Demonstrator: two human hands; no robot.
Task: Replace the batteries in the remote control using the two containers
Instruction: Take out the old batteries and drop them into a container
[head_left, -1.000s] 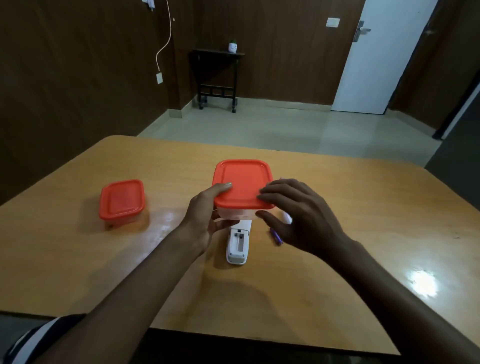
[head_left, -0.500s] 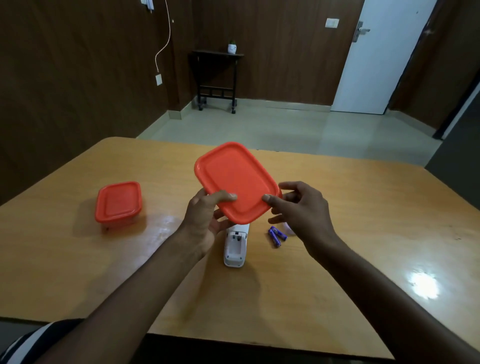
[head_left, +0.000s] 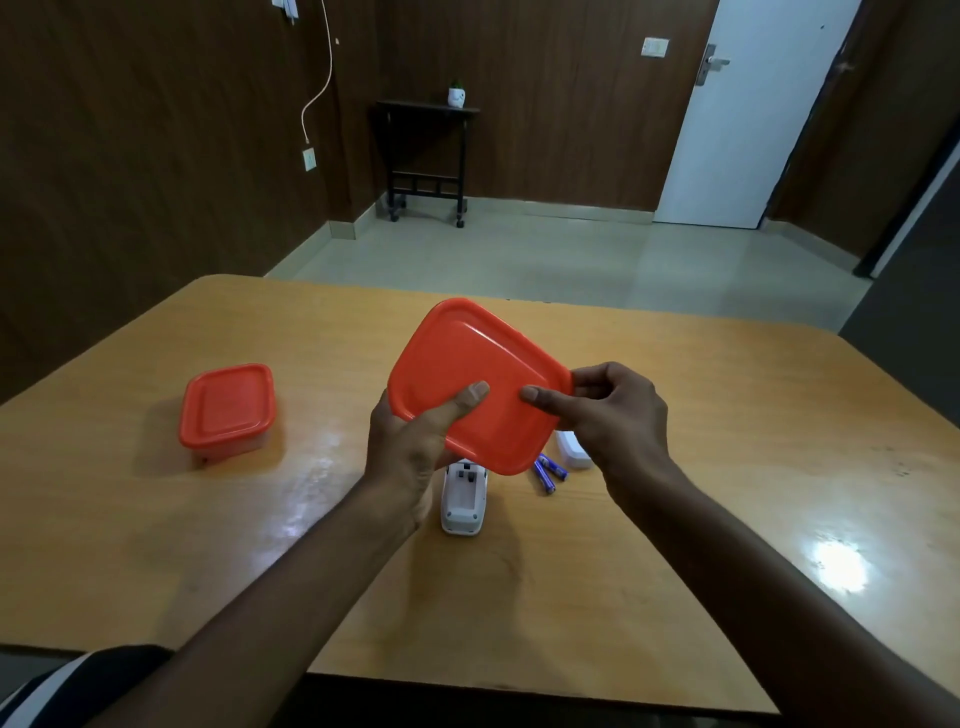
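Two hands hold the orange-lidded container above the worktop: left hand grips its near-left edge, right hand pinches the right corner. It looks light, stiff, slick plastic; lid corners suit prying. Remote lies below.

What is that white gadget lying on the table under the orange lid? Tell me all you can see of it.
The remote control is a small white plastic handset lying flat on the wooden table, back side up, its long axis pointing away from the person. Its battery compartment is open, and no batteries show inside. Its far end is hidden behind the container held above it. Neither hand visibly touches it. Two purple batteries lie apart to its right.
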